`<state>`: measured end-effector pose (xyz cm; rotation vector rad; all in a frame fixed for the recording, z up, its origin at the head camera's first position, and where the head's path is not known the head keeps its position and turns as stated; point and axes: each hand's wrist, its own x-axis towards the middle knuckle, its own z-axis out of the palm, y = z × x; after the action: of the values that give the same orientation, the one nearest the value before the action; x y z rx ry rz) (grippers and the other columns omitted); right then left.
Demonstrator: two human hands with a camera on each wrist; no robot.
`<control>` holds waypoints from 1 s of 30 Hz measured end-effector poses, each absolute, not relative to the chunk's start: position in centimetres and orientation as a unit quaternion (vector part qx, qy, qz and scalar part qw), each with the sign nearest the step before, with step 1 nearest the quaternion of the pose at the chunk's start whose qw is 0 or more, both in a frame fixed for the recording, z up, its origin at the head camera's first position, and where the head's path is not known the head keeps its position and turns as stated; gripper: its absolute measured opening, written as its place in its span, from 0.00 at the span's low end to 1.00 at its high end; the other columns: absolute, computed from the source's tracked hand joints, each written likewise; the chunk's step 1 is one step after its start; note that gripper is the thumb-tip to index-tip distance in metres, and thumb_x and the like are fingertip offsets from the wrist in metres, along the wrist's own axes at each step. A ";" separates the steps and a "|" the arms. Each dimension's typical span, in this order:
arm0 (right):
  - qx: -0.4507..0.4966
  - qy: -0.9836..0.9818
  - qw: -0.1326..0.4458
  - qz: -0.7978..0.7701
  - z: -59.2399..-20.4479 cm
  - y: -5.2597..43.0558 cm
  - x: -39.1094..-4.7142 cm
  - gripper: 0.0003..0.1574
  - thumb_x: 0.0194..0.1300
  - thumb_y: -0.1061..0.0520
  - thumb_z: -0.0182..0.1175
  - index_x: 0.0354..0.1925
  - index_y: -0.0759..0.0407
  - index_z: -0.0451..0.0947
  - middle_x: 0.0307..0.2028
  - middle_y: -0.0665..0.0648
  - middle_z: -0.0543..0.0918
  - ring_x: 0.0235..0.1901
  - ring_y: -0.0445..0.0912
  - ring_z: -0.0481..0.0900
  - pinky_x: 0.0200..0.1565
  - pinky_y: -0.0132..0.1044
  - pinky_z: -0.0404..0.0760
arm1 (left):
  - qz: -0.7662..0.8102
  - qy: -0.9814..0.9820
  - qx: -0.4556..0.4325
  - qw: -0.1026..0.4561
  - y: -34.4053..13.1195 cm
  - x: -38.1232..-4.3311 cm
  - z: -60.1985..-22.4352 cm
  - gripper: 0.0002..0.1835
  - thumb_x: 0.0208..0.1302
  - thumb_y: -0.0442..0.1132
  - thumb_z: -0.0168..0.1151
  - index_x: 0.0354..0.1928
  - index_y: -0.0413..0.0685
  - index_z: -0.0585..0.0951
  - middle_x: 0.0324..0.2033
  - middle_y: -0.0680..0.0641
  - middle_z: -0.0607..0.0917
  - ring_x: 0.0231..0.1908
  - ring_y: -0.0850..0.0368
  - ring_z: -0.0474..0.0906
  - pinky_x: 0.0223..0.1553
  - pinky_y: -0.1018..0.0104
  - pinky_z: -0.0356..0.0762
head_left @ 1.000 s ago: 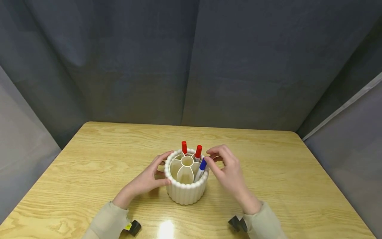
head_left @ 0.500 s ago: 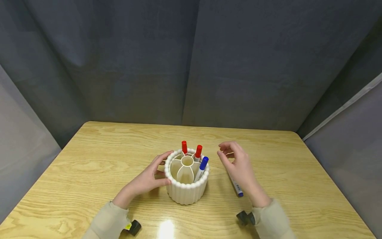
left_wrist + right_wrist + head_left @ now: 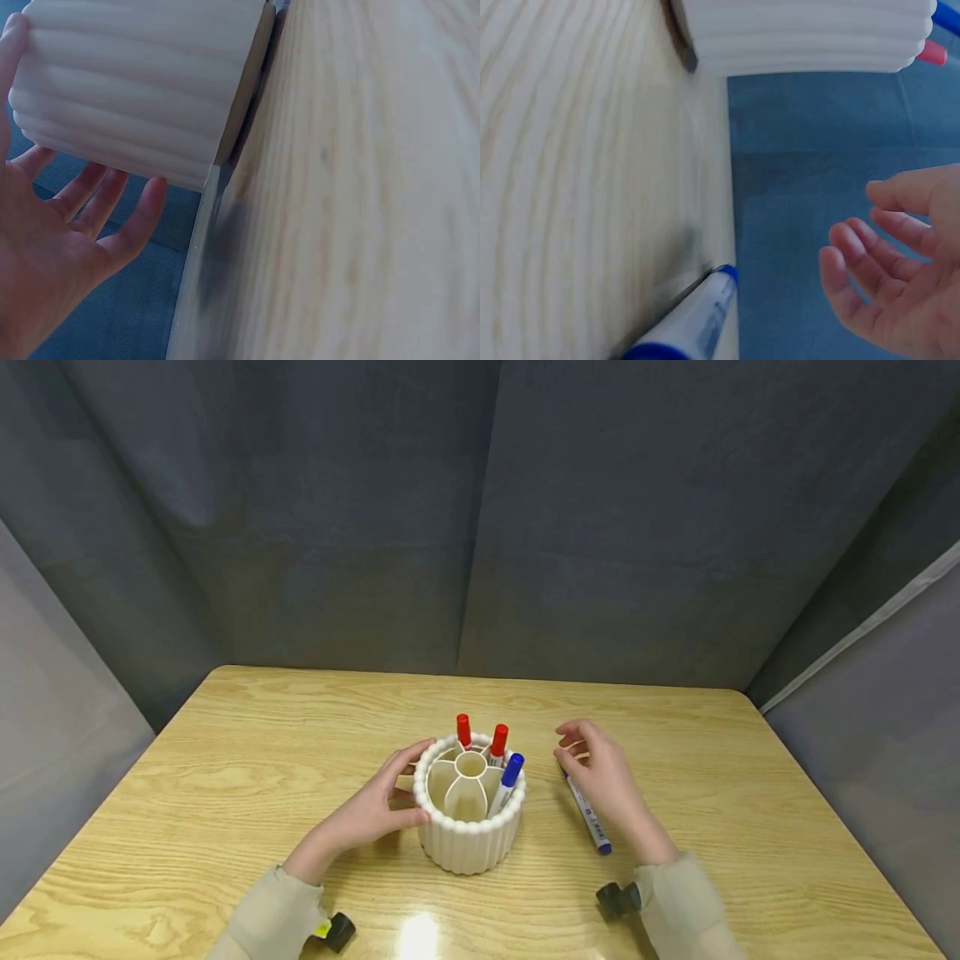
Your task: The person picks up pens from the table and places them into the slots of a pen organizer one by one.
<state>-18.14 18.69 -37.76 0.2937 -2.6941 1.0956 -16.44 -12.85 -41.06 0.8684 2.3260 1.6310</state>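
Observation:
A white ribbed pen holder stands on the wooden table. It holds two red-capped markers and one blue-capped marker. My left hand cups the holder's left side, thumb at the front and fingers at the rim. In the left wrist view the thumb of that hand touches the holder. A second blue marker lies flat to the right of the holder. My right hand hovers over its far end with relaxed fingers. The right wrist view shows that hand apart from the marker.
Dark grey curtains close in the table at the back and both sides. Bare wood lies to the left, right and behind the holder. Small black wrist mounts sit at both sleeves near the front edge.
My right hand has let go of the blue-capped marker in the holder, moved right and come down over the marker lying on the table. The left hand has stayed.

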 end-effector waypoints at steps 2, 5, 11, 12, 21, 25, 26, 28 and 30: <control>0.092 -0.921 0.092 0.367 -38.1 18.9 -18.4 0.17 0.61 0.60 0.57 0.49 0.61 0.71 0.38 0.57 0.78 0.38 0.49 0.77 0.40 0.42 0.79 | 0.546 0.781 0.290 0.086 -12.8 -16.5 -41.1 0.46 0.52 0.40 0.67 0.68 0.65 0.52 0.62 0.49 0.61 0.57 0.48 0.62 0.52 0.58 0.72; 0.076 -0.929 0.064 0.356 -38.6 19.2 -18.9 0.19 0.61 0.59 0.57 0.51 0.61 0.70 0.39 0.58 0.78 0.38 0.49 0.77 0.40 0.43 0.78 | 0.546 0.782 0.290 0.086 -12.9 -16.5 -41.2 0.46 0.52 0.40 0.67 0.68 0.64 0.51 0.62 0.49 0.60 0.57 0.48 0.62 0.52 0.59 0.72; 0.048 -0.940 0.042 0.336 -39.3 19.7 -19.7 0.22 0.59 0.60 0.59 0.52 0.64 0.70 0.39 0.61 0.78 0.38 0.51 0.79 0.36 0.42 0.78 | 0.549 0.777 0.294 0.085 -12.9 -16.5 -41.1 0.46 0.52 0.39 0.67 0.69 0.62 0.51 0.62 0.48 0.60 0.57 0.47 0.61 0.52 0.58 0.72; 0.044 -0.941 0.039 0.334 -39.4 19.8 -19.8 0.22 0.59 0.60 0.59 0.52 0.64 0.70 0.39 0.61 0.78 0.38 0.51 0.79 0.35 0.42 0.78 | 0.549 0.777 0.295 0.086 -12.9 -16.5 -41.1 0.46 0.53 0.39 0.67 0.69 0.62 0.51 0.62 0.48 0.60 0.57 0.47 0.62 0.52 0.57 0.72; 0.021 -0.949 -0.004 0.316 -40.4 20.4 -20.5 0.28 0.56 0.60 0.62 0.54 0.66 0.67 0.40 0.63 0.76 0.38 0.51 0.76 0.37 0.43 0.76 | 0.548 0.780 0.290 0.089 -12.6 -16.2 -40.5 0.47 0.52 0.34 0.67 0.69 0.53 0.51 0.63 0.45 0.59 0.57 0.45 0.61 0.51 0.54 0.72; 0.018 -0.953 -0.024 0.302 -40.8 20.6 -20.6 0.32 0.54 0.59 0.64 0.56 0.65 0.66 0.39 0.61 0.76 0.36 0.50 0.74 0.38 0.44 0.75 | 0.548 0.779 0.293 0.083 -12.8 -16.5 -41.1 0.47 0.52 0.36 0.67 0.69 0.61 0.51 0.63 0.49 0.59 0.57 0.48 0.61 0.51 0.57 0.73; 0.016 -0.954 -0.030 0.298 -40.9 20.6 -20.6 0.33 0.54 0.59 0.64 0.56 0.65 0.66 0.38 0.61 0.76 0.35 0.49 0.73 0.37 0.43 0.74 | 0.548 0.779 0.294 0.083 -12.9 -16.5 -41.2 0.46 0.52 0.37 0.67 0.69 0.62 0.51 0.63 0.50 0.59 0.56 0.48 0.61 0.51 0.58 0.73; 0.010 -0.954 -0.041 0.296 -41.0 20.6 -20.7 0.34 0.53 0.59 0.65 0.57 0.64 0.65 0.37 0.59 0.76 0.33 0.48 0.72 0.35 0.40 0.73 | 0.549 0.778 0.295 0.082 -12.9 -16.5 -41.3 0.46 0.52 0.38 0.67 0.69 0.63 0.51 0.63 0.50 0.59 0.56 0.48 0.61 0.51 0.58 0.73; 0.006 -0.954 -0.051 0.296 -41.1 20.6 -20.8 0.35 0.53 0.59 0.65 0.57 0.63 0.65 0.35 0.58 0.75 0.30 0.47 0.70 0.32 0.38 0.71 | 0.549 0.777 0.299 0.080 -12.9 -16.6 -41.3 0.46 0.52 0.38 0.67 0.69 0.63 0.51 0.63 0.50 0.60 0.56 0.48 0.61 0.51 0.59 0.73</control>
<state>-20.77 20.64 -41.08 0.0188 -3.0983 0.9602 -16.58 -12.94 -41.34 0.8935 2.3223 1.6410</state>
